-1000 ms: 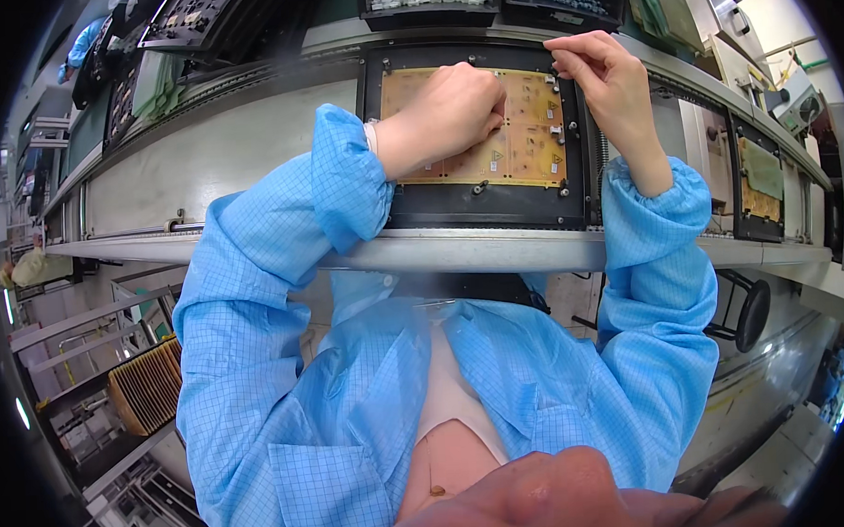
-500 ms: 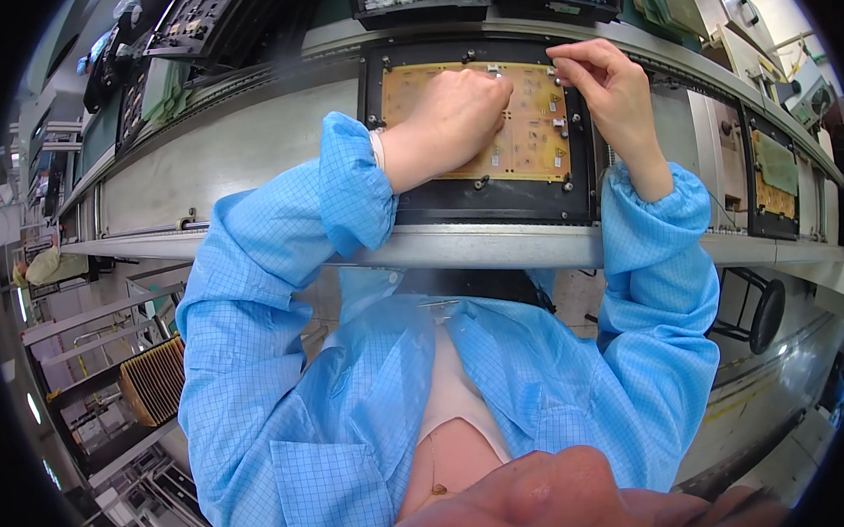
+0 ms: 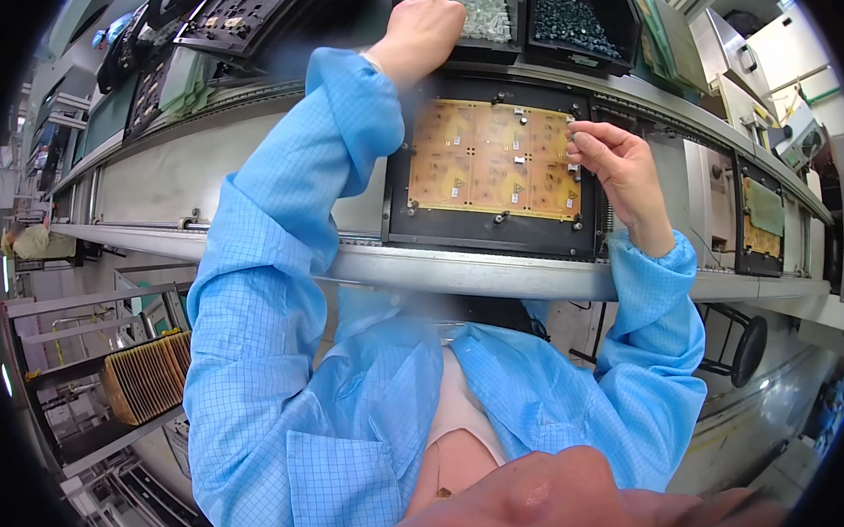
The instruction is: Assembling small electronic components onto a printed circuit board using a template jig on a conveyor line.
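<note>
A yellow-brown panel of circuit boards (image 3: 449,182) lies in a black frame (image 3: 485,234) in front of me. Several small white parts (image 3: 519,161) stand on it. My left hand (image 3: 421,36) is over the left side of a black bin of clear-white small parts (image 3: 483,14). Its fingers are curled down, their tips hidden behind the hand. At the panel's upper right edge, my right hand (image 3: 622,165) is raised with thumb and forefinger pinched together. Something small and pale shows by its fingertips, too small to name.
A second black bin of dark blue-green small parts (image 3: 572,26) is beside the first. Metal rails (image 3: 460,267) run along the bench. Another framed board (image 3: 761,216) lies at the right, and a slotted rack of brown boards (image 3: 149,374) stands at lower left.
My left hand has moved from over the circuit board panel up and left to the bin of clear-white parts. The right hand remains pinched by the panel's right edge. The whole view has shifted.
</note>
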A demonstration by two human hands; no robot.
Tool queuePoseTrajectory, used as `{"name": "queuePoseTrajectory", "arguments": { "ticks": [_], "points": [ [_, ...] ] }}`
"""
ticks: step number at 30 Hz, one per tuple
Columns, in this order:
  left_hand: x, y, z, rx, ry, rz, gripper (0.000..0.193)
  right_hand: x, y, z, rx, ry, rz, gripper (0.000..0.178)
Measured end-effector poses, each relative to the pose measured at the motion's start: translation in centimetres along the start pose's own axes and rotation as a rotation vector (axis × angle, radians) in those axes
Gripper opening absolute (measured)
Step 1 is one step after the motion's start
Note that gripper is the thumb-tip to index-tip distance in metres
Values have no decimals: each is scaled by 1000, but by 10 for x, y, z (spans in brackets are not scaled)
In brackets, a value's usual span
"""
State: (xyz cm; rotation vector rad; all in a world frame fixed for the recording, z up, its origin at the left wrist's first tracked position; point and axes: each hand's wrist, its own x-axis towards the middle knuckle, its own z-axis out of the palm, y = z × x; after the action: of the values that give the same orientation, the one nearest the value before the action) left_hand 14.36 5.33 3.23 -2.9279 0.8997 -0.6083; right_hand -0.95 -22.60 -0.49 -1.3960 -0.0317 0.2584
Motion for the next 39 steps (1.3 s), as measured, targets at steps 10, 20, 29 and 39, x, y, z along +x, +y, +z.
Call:
{"name": "queuePoseTrajectory", "arguments": {
  "ticks": [10,20,29,39],
  "points": [
    [9,-25,28,-128,-76,26,15,-9,5,17,73,-59,107,22],
    [-48,-2,-42,-663,249,-8,14,-14,18,55,-616,173,-98,21],
    [-92,-19,-21,-909,107,-166,16,-17,22,76,-869,322,-275,14],
    [-109,-25,6,-926,501,50,16,-18,12,93,-1106,348,-266,15]
  ]
}}
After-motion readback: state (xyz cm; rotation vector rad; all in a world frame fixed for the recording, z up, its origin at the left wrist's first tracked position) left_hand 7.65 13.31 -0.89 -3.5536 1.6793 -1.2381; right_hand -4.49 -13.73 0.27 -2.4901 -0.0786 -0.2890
